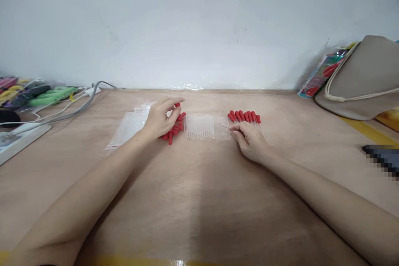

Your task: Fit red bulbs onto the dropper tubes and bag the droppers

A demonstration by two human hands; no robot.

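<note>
My left hand (163,117) is over a loose pile of red rubber dropper bulbs (175,130). Its thumb and forefinger close on a single red bulb (177,104). In my right hand (249,140) a thin clear dropper tube (225,126) is pinched, its free end pointing left. A row of clear tubes (199,127) lies side by side between the two hands. Just beyond my right hand, several droppers with red bulbs fitted (245,115) lie in a row, their lower parts partly hidden by the hand.
Clear plastic bags (126,126) lie left of the pile. Cables (84,107), a white power strip (23,139) and colourful packs (51,96) are at far left. On the right are a grey-beige bag (364,79), a colourful package (321,75) and a pixelated dark object (385,158).
</note>
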